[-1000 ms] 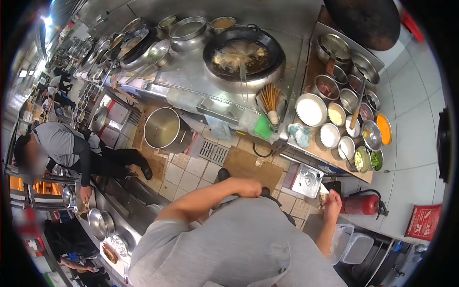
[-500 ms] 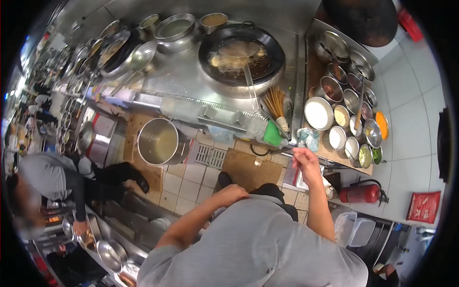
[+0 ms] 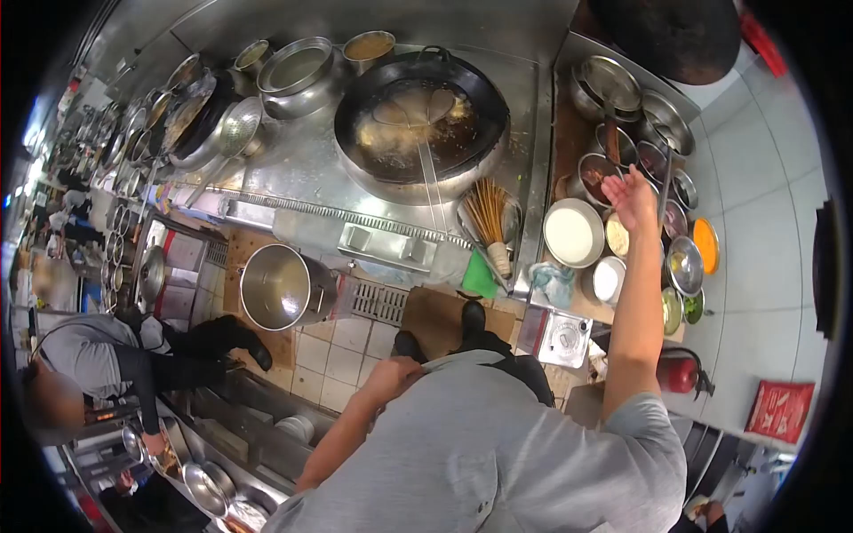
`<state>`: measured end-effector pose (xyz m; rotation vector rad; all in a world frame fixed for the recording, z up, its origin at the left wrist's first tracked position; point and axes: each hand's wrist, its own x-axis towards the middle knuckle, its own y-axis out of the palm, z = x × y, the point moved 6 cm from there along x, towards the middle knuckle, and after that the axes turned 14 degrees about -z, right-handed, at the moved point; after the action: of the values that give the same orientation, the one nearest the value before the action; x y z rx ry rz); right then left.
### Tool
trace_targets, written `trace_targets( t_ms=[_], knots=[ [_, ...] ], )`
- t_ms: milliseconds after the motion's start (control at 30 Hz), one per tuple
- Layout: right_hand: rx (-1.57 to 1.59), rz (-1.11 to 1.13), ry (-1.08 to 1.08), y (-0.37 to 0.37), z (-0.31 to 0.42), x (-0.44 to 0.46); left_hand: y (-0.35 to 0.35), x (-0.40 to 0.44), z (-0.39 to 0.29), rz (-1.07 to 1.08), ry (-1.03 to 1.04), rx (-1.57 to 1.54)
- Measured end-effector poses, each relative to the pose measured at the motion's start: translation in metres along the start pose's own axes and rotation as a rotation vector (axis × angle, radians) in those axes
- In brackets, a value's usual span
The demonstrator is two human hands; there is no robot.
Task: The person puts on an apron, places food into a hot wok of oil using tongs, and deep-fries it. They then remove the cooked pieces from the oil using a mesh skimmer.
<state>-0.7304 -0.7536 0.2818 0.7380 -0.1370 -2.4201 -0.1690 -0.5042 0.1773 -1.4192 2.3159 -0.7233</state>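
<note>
My right hand (image 3: 633, 201) reaches over the metal bowls at the right, its fingers apart and nothing seen in them. Just beyond the fingertips is a ladle's wooden handle (image 3: 611, 140), above a bowl of reddish food (image 3: 593, 171). Below the hand stand a large bowl of white powder (image 3: 572, 233) and a smaller white-filled bowl (image 3: 609, 280). At my waist, my left hand (image 3: 391, 380) rests against the grey shirt, its fingertips hidden. On the stove, a wide black wok (image 3: 351, 133) holds bubbling oil, with a wire strainer (image 3: 428, 164) lying across it.
A bamboo brush (image 3: 487, 216) and green cloth (image 3: 480, 277) lie at the stove's front edge. A tall stock pot (image 3: 275, 286) stands on the floor at left. Another person (image 3: 93, 360) works at lower left. A fire extinguisher (image 3: 681, 373) is at right.
My right hand has moved forward and up from the counter's front edge to over the bowls. My body has shifted a little, and my left hand stays at my waist.
</note>
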Motion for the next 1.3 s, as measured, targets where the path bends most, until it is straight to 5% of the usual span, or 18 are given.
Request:
trace_targets(
  t_ms=[67, 133, 300, 367, 400, 533, 600, 733, 800, 833, 900, 1000, 1067, 1100, 1167, 1233, 1300],
  knots=[
    [-0.002, -0.018, 0.062, 0.017, 0.008, 0.042, 0.005, 0.030, -0.020, -0.024, 0.025, 0.058],
    [0.031, 0.239, 0.159, 0.039, 0.008, 0.075, 0.011, 0.040, -0.034, -0.043, 0.039, 0.118],
    [-0.018, 0.233, 0.239, 0.065, 0.009, 0.121, 0.015, 0.043, -0.051, -0.063, -0.053, 0.165],
    [-0.034, 0.433, 0.290, 0.084, 0.003, 0.122, 0.024, 0.042, -0.045, -0.075, -0.084, 0.140],
    [-0.018, 0.302, 0.273, 0.076, 0.001, 0.127, 0.026, 0.042, -0.043, -0.075, -0.088, 0.121],
    [-0.085, 0.261, 0.211, 0.064, -0.005, 0.037, 0.020, 0.042, -0.049, -0.215, -0.361, -0.304],
    [-0.194, 0.323, -0.060, 0.065, -0.003, -0.039, 0.008, 0.054, -0.055, -0.361, -0.591, -0.522],
    [-0.351, 0.403, -0.093, 0.066, -0.052, -0.189, -0.012, 0.135, -0.094, -0.395, -0.304, -0.789],
    [-0.288, 0.525, 0.097, 0.069, -0.094, -0.252, -0.011, 0.171, -0.116, -0.308, -0.186, -0.990],
    [-0.413, 0.601, 0.054, 0.070, -0.108, -0.275, -0.022, 0.181, -0.121, -0.307, -0.177, -0.987],
    [-0.414, 0.673, 0.141, 0.070, -0.141, -0.303, -0.018, 0.183, -0.133, 0.024, -0.436, -1.156],
    [-0.471, 0.903, 0.131, 0.079, -0.180, -0.319, -0.038, 0.162, -0.127, -0.174, -0.411, -1.318],
    [-0.472, 1.162, -0.132, 0.099, -0.183, -0.330, -0.046, 0.149, -0.111, -0.444, -0.337, -1.414],
    [-0.735, 1.132, 0.084, 0.096, -0.180, -0.320, -0.046, 0.141, -0.102, -0.424, -0.344, -1.414],
    [-0.722, 1.080, -0.035, 0.107, -0.183, -0.287, -0.080, 0.115, -0.078, -0.758, -0.437, -1.356],
    [-0.973, 0.773, -0.648, 0.131, -0.172, -0.257, -0.102, 0.094, -0.045, -0.966, -0.422, -1.294],
    [-1.088, 0.560, -0.988, 0.152, -0.189, -0.234, -0.127, 0.076, -0.030, -1.030, -0.479, -1.297]
  ],
)
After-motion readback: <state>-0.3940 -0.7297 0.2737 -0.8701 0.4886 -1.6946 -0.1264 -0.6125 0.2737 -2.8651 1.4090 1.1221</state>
